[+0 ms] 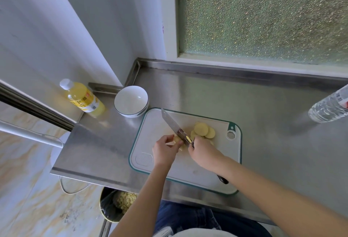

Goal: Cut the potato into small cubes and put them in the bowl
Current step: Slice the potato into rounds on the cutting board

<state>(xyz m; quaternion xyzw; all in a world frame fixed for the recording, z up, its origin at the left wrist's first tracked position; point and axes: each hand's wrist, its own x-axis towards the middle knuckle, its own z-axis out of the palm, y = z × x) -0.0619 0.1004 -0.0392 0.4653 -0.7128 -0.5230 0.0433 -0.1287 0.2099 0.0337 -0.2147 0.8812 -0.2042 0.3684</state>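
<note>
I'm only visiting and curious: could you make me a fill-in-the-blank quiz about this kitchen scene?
The long steel kitchen knife is gripped by the ____ hand.
The dark-rimmed white round bowl holds ____ potato pieces.
The round pale-yellow potato slices lie ____ the green-edged white cutting board.
The plastic bottle of yellow liquid stands to the ____ of the bowl.
Missing words: right; no; on; left.

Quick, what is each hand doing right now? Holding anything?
The left hand pinches a potato piece on the cutting board.
The right hand grips the knife.
</note>
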